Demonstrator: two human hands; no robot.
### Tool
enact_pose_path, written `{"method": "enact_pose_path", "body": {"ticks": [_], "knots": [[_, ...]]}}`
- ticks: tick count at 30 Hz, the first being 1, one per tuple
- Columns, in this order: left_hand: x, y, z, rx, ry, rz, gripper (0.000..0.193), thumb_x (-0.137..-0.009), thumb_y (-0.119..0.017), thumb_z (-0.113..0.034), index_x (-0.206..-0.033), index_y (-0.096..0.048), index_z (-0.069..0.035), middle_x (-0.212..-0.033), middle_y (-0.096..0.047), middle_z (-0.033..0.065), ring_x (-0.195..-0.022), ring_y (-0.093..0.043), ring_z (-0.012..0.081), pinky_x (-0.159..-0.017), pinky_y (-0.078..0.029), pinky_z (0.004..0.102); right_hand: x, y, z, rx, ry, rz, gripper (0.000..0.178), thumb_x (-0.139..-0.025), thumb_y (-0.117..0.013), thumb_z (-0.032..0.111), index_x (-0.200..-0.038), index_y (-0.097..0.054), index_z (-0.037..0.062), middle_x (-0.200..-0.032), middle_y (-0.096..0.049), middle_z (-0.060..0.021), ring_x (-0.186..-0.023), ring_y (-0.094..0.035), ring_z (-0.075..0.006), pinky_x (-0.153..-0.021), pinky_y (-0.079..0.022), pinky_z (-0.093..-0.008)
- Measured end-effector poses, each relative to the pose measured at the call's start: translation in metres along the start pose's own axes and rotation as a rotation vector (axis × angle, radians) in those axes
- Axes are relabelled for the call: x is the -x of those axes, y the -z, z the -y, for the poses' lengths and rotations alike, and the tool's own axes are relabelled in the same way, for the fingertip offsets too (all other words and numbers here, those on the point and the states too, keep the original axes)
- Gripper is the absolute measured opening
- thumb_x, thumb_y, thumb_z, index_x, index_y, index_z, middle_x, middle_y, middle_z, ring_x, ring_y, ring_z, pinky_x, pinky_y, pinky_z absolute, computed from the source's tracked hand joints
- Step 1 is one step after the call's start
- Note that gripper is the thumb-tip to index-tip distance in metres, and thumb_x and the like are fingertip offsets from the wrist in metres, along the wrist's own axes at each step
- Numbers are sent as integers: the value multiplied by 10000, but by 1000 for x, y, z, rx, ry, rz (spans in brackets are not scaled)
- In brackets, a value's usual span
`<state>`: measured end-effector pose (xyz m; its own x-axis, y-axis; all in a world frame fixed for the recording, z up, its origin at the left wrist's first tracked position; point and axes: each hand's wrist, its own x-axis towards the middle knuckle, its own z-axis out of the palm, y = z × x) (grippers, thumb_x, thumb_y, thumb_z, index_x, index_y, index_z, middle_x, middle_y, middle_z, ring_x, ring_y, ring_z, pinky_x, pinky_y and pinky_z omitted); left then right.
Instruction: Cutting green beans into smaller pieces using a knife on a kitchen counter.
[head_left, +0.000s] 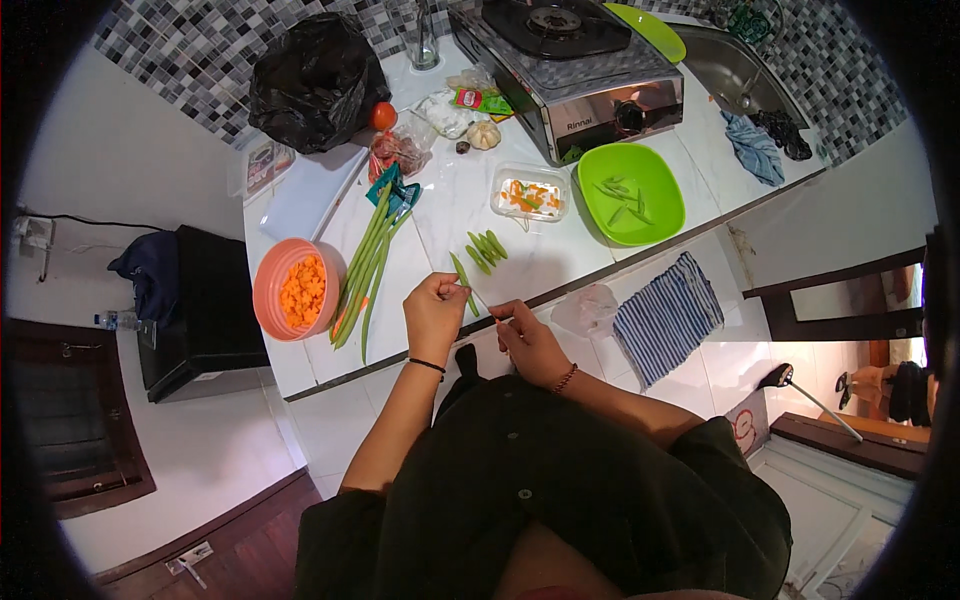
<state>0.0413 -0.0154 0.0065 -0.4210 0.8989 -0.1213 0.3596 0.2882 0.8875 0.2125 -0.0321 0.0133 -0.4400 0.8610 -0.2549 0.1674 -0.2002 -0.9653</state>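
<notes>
Left of the lime-green bowl (pixel 620 163) and nearer the body, a slim green bean (pixel 457 266) is held aslant in the left hand (pixel 433 305), fingers hiding its middle, both ends showing. Beside it, a thin-bladed knife (pixel 482 299), its handle mostly hidden in the right hand (pixel 533 345), slants with its blade toward the bean. Short, straight cut bean pieces (pixel 479 259) lie loosely side by side, also left of the bowl, just beyond the held bean.

One knife (pixel 483 300), two bowls (pixel 262 298) (pixel 632 165), one tomato (pixel 383 116), one stove (pixel 600 85).
</notes>
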Motion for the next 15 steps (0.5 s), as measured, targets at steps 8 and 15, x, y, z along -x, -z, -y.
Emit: {"method": "enact_pose_path", "body": {"ticks": [8, 15], "knots": [[2, 0, -7, 5, 17, 16, 210, -761, -684, -45, -948, -652, 44, -753, -679, 66, -635, -584, 75, -595, -473, 217, -20, -9, 6, 34, -17, -23, 206, -958, -467, 140, -1147, -482, 62, -654, -527, -40, -582, -496, -112, -556, -422, -282], [6, 1, -12, 5, -1, -14, 213, -766, -679, -57, -952, -654, 44, -744, -677, 66, -640, -590, 75, -599, -475, 221, -16, -7, 5, 30, -30, -30, 200, -949, -468, 143, -1127, -481, 53, -634, -553, -80, -584, -537, -160, -574, -444, -307]]}}
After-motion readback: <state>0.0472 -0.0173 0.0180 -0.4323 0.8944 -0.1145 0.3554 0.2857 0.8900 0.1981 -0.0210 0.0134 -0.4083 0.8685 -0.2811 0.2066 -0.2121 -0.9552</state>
